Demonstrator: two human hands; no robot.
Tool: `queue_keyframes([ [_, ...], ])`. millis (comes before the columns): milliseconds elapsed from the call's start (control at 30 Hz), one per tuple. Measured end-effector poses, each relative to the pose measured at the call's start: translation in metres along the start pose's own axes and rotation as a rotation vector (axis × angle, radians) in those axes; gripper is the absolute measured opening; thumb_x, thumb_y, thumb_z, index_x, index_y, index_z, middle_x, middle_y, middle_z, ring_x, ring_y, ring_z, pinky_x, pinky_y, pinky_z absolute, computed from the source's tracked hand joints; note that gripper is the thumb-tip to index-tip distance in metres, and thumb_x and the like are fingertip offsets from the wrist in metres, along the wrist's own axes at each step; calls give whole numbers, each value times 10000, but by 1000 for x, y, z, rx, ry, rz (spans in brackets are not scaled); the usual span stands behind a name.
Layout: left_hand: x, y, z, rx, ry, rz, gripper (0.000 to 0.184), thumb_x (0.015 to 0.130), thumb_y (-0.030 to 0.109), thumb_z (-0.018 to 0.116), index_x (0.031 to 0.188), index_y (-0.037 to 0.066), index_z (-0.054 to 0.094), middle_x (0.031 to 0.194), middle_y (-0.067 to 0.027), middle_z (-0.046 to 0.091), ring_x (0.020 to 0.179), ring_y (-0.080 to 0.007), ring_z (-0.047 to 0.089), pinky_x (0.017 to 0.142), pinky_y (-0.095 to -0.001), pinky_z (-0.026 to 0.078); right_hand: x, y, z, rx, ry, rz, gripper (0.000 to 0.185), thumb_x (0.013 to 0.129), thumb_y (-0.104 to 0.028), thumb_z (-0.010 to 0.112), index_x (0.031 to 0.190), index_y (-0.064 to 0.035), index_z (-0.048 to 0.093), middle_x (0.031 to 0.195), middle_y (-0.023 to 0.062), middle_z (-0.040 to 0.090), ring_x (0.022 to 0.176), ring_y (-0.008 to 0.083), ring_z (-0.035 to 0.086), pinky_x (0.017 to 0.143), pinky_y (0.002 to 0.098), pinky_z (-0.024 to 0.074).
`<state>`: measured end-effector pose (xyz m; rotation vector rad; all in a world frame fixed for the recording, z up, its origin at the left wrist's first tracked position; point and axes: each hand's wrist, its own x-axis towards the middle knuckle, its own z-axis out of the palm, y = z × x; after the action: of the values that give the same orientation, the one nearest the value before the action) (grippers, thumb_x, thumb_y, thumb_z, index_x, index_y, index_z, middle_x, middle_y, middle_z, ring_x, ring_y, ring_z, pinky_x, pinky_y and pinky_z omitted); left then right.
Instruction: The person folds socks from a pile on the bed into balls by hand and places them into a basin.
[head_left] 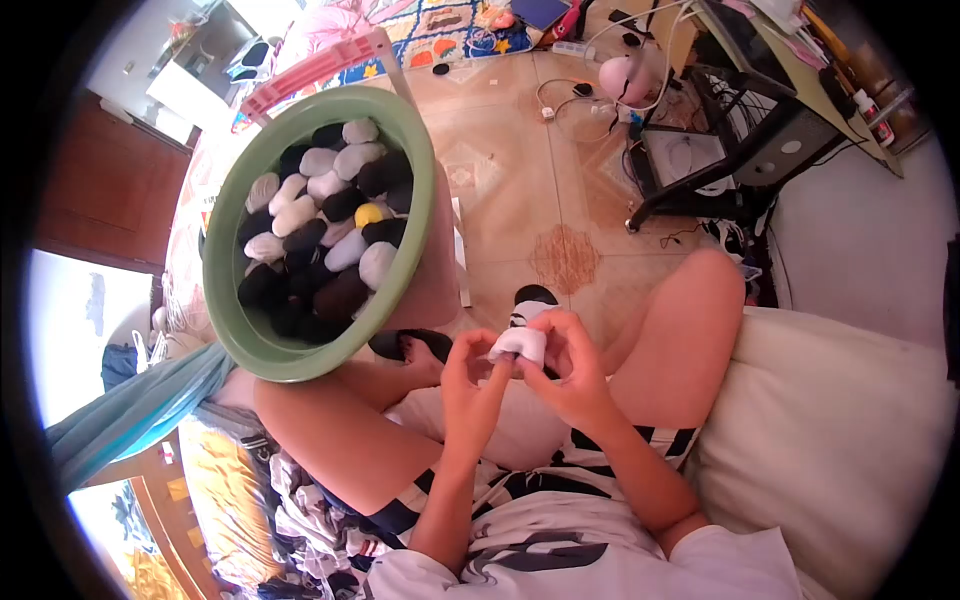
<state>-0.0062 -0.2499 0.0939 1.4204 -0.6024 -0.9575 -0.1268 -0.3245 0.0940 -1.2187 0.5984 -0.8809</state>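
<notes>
Between my hands, above my lap, is a small white sock (pixel 519 346), partly rolled into a bundle. My left hand (pixel 471 384) pinches its left side with thumb and fingers. On the other side my right hand (pixel 570 372) grips it, with the thumb at the lower edge. A large green basin (pixel 416 140) stands to the left of my hands, full of balled socks (pixel 294 215), mostly black, white and grey. One yellow ball (pixel 369 214) shows among them.
A pink rack (pixel 318 68) rises behind the basin. Loose clothes (pixel 307 510) lie at lower left, and a pale cushioned seat (pixel 830 430) is on my right. Farther right stands a black-framed desk (pixel 735 155), with cables and a pink round object (pixel 625 80) on the tiled floor.
</notes>
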Motion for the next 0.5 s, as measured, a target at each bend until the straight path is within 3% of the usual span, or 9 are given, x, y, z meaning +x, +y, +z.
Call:
queue_keyframes([
  [33,1,-3,0,-8,9,-9,203,873,-31,607,1065,3,551,1049,-61,573,925,-119,584,814,-252,492,0,2,2,-5,-6,12,432,790,76,671,1161,-39,481,1056,69,551,969,173,577,857,307,480],
  [100,4,-7,0,242,178,249,176,838,-67,596,999,-1,575,1006,-50,582,903,-124,591,770,-257,505,3,5,5,-522,155,-85,455,751,109,639,1161,-17,490,1021,114,542,906,228,599,813,323,499],
  [133,3,-5,1,225,227,203,192,799,-99,584,966,-6,581,955,-46,579,881,-136,599,751,-266,515,8,-1,10,-655,206,-182,412,721,115,635,1099,-11,533,987,135,539,848,253,611,739,322,515],
  [233,4,-14,-4,212,241,145,200,796,-92,600,974,-4,580,927,-62,580,862,-153,608,739,-268,512,6,4,5,-772,173,-142,330,751,104,641,1052,-10,567,933,119,582,813,226,634,699,309,518],
  [333,2,-14,-8,397,255,200,183,814,-58,634,982,-4,585,939,-82,609,838,-157,608,715,-271,505,8,3,7,-619,214,-48,235,795,69,658,1004,-17,593,907,106,642,776,178,653,659,287,513],
  [500,7,-27,-4,340,207,86,220,819,-21,680,1013,-4,579,922,-93,650,776,-154,616,711,-270,490,7,18,10,-349,175,86,214,857,19,664,1045,-31,574,964,81,691,772,121,639,660,250,496],
])
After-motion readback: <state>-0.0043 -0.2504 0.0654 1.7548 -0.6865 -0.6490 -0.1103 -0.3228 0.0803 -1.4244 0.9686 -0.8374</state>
